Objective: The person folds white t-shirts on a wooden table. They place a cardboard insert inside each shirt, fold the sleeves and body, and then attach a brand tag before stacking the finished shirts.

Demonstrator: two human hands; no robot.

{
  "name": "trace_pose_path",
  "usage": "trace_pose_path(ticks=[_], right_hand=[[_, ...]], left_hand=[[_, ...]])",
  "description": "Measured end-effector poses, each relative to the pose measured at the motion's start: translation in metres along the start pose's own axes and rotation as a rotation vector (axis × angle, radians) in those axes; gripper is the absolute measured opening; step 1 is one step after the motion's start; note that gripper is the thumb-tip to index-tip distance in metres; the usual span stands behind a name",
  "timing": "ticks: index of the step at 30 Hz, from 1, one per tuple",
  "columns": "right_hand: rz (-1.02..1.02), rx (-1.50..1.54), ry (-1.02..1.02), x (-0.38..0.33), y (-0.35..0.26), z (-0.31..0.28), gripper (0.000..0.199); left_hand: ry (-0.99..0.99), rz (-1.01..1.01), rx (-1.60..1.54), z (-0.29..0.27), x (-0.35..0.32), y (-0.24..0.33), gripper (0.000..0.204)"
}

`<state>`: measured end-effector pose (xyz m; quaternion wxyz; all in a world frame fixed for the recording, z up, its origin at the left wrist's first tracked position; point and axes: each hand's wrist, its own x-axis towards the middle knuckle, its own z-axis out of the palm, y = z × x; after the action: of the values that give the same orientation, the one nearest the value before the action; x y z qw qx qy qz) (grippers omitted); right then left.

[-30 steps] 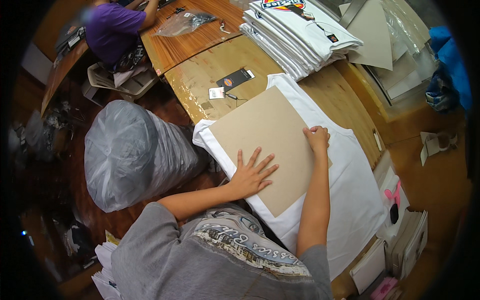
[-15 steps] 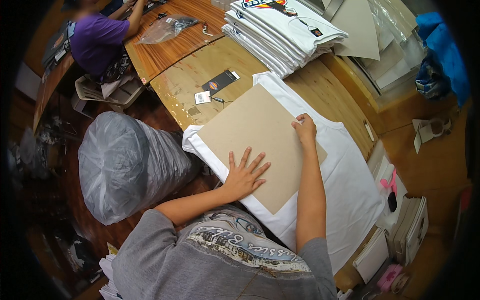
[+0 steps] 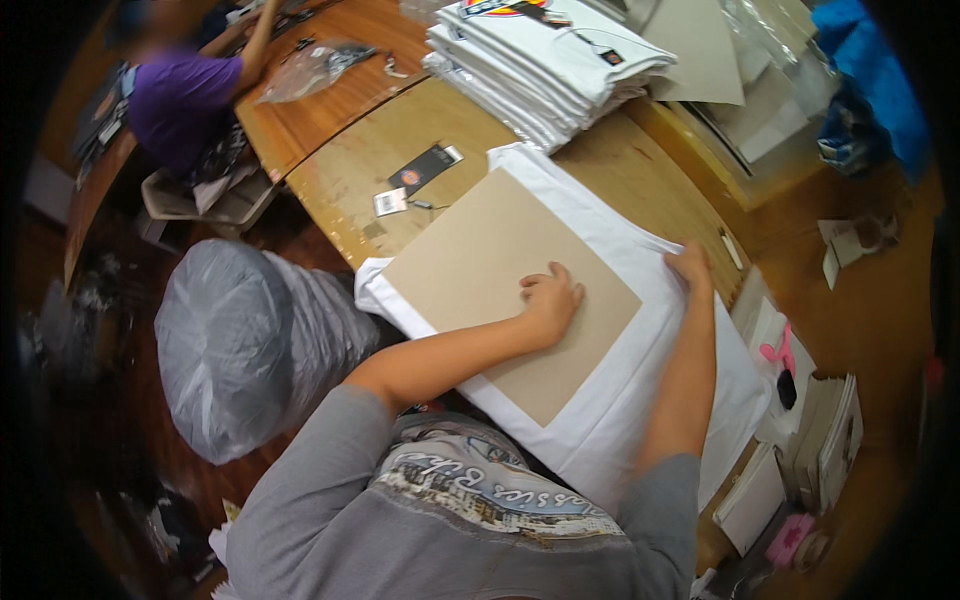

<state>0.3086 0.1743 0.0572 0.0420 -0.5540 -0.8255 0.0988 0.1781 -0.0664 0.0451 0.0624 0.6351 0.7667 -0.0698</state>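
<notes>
Cardboard (image 3: pixel 480 260) | left hand (image 3: pixel 552 303) on it, grip unclear (palm hidden) | right hand (image 3: pixel 690 268) pinching garment (image 3: pixel 615 420)

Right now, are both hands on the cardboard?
No, only the left hand is on the cardboard; the right hand is at the edge of the white shirt.

The board (image 3: pixel 490 240) at the centre looks like cardboard, matt and smooth. Under it, the garment (image 3: pixel 610 405) is soft white cloth, matt, with slight creases toward 4 o'clock. The table (image 3: pixel 440 118) toward 12 o'clock is wooden, with light shine. At 9 o'clock, the bulging bag (image 3: pixel 245 345) is thin plastic, wrinkled; at 11, the clear pouch (image 3: pixel 308 75) is glossy plastic.
</notes>
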Motion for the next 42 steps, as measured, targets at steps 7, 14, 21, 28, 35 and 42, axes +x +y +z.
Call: trace_pose_path(ticks=[7, 14, 21, 28, 35, 42], right_hand=[[-0.124, 0.124, 0.098, -0.116, -0.023, -0.019, 0.027], [-0.462, 0.084, 0.222, -0.23, -0.053, 0.059, 0.012], [-0.094, -0.264, 0.117, -0.182, 0.14, -0.018, 0.02], [-0.006, -0.726, 0.281, -0.191, 0.229, -0.064, 0.019], [0.448, -0.385, 0.859, -0.377, 0.242, -0.037, 0.027], [0.007, 0.464, 0.449, -0.36, 0.047, 0.069, 0.025]], left_hand=[[-0.108, -0.054, 0.152, -0.008, -0.001, 0.017, 0.043], [0.355, 0.471, -0.026, 0.003, -0.012, 0.011, 0.03], [0.139, 0.845, -0.073, -0.013, -0.009, 0.0, 0.026], [0.155, 0.849, -0.118, -0.007, -0.009, 0.001, 0.022], [0.222, 0.755, -0.281, 0.004, -0.02, 0.014, 0.026], [0.417, 0.798, -0.405, 0.02, -0.023, 0.02, 0.021]])
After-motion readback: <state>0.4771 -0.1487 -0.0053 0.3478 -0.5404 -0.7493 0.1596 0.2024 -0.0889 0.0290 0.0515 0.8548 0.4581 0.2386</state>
